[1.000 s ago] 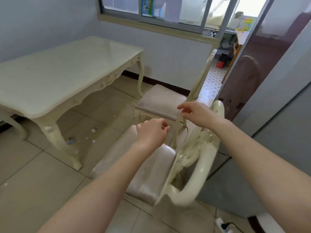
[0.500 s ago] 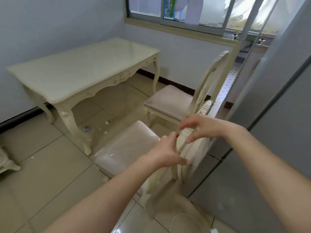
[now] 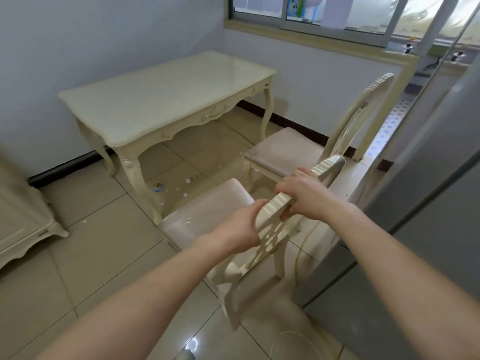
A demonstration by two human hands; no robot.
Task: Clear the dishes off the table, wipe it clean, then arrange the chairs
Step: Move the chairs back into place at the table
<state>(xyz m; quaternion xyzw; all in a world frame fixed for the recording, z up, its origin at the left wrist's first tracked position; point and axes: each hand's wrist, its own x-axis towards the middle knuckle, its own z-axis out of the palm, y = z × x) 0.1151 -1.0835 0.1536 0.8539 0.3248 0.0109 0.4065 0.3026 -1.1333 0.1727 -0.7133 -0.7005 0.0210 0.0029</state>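
Observation:
A cream carved table (image 3: 166, 100) stands against the wall with nothing on its top. In front of it is the near chair (image 3: 205, 216), cream with a pale padded seat facing the table. Both hands grip its ribbed top rail: my left hand (image 3: 241, 227) holds the rail's left end, my right hand (image 3: 304, 193) wraps the middle. A second matching chair (image 3: 285, 149) stands just beyond, to the right of the table, its tall back toward the doorway.
Paper scraps and a small coloured toy (image 3: 158, 187) lie on the tiled floor by the table leg. A cream cabinet (image 3: 18, 224) stands at left. A grey fridge or panel (image 3: 428, 203) rises close on the right. A window runs along the far wall.
Both hands went from hovering above the near chair to gripping its top rail. The view has pulled back and the chair now stands farther from me, closer to the table.

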